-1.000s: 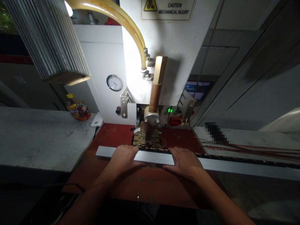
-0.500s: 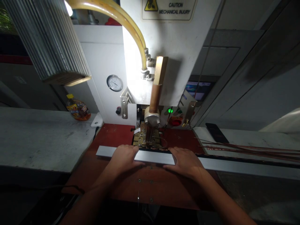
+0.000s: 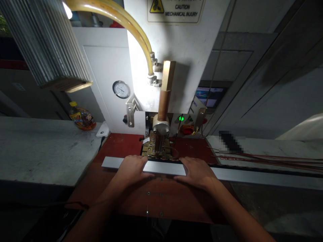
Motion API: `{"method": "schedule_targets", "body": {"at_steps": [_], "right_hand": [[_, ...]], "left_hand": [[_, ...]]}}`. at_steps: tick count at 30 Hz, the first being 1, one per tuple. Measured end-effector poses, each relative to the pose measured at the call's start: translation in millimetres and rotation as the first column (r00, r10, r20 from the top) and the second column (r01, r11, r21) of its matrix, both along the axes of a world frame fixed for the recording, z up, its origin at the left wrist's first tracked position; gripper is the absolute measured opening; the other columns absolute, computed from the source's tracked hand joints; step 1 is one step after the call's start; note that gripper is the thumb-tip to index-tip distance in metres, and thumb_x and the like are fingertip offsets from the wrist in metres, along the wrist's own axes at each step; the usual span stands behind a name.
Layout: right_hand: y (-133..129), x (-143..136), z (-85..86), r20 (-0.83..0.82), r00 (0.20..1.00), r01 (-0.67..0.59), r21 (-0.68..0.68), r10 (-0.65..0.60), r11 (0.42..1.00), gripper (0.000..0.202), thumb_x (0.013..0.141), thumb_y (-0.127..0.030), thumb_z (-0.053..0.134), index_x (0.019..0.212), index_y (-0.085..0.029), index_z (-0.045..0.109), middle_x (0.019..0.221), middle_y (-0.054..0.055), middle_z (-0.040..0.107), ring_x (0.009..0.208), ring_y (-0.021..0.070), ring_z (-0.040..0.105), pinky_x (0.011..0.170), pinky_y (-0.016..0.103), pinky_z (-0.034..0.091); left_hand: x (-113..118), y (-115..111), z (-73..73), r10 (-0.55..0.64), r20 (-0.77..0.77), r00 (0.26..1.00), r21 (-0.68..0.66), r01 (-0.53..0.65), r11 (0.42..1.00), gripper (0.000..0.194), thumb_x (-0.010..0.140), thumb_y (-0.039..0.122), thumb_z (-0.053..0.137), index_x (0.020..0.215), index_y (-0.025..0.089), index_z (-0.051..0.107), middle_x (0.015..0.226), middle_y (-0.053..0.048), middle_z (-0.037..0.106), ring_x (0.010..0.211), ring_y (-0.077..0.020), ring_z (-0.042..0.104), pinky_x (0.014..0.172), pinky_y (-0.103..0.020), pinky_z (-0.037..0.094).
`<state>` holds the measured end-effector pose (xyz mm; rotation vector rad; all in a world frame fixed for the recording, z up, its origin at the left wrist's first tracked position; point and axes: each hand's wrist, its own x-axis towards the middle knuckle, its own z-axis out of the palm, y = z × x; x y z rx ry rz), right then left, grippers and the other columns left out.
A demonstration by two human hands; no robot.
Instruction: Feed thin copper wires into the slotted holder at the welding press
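A long silver metal bar lies crosswise on the red machine bed. My left hand grips it left of the machine head, with the fingers over the far edge and the thumb along the near side. Right of the head, my right hand clasps the same bar in the same way. Just beyond the bar, between my hands, sits a brass clamp fixture. A copper-coloured electrode rod comes down to the fixture, and its lower tip is hard to make out.
Thin copper-coloured rods lie at right behind the bar, near a pixelated dark object. A bottle and a small white box stand on the left counter. A ribbed lamp housing hangs upper left; yellow hoses arch to the rod.
The whole view has shifted slightly, so most things appear a little further left. Both hands keep their hold on the bar, with no clear movement along the bed.
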<state>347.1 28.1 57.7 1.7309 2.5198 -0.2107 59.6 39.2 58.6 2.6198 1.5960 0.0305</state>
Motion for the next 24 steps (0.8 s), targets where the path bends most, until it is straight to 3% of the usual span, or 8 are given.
{"method": "schedule_targets", "body": {"at_steps": [17, 24], "right_hand": [[-2.1, -2.6, -0.1, -0.011, 1.0, 0.018, 0.02, -0.017, 1.0, 0.066, 0.081, -0.071, 0.066, 0.121, -0.018, 0.064, 0.118, 0.015, 0.073, 0.104, 0.0349, 0.069, 0.086, 0.043, 0.048], [4.5, 2.3, 4.2, -0.057, 0.997, 0.041, -0.051, -0.044, 0.998, 0.072, 0.079, -0.074, 0.066, 0.125, -0.019, 0.063, 0.123, 0.015, 0.071, 0.111, 0.0351, 0.066, 0.088, 0.041, 0.047]], "left_hand": [[1.1, -1.6, 0.9, 0.009, -0.02, 1.0, 0.015, -0.008, 1.0, 0.054, 0.08, 0.071, 0.067, 0.097, 0.02, 0.067, 0.098, -0.014, 0.077, 0.093, -0.0345, 0.073, 0.076, -0.038, 0.049], [1.3, -1.4, 2.4, 0.005, -0.024, 1.0, 0.012, -0.005, 1.0, 0.056, 0.08, 0.072, 0.068, 0.098, 0.019, 0.068, 0.099, -0.014, 0.077, 0.091, -0.0361, 0.073, 0.074, -0.04, 0.051]]}}
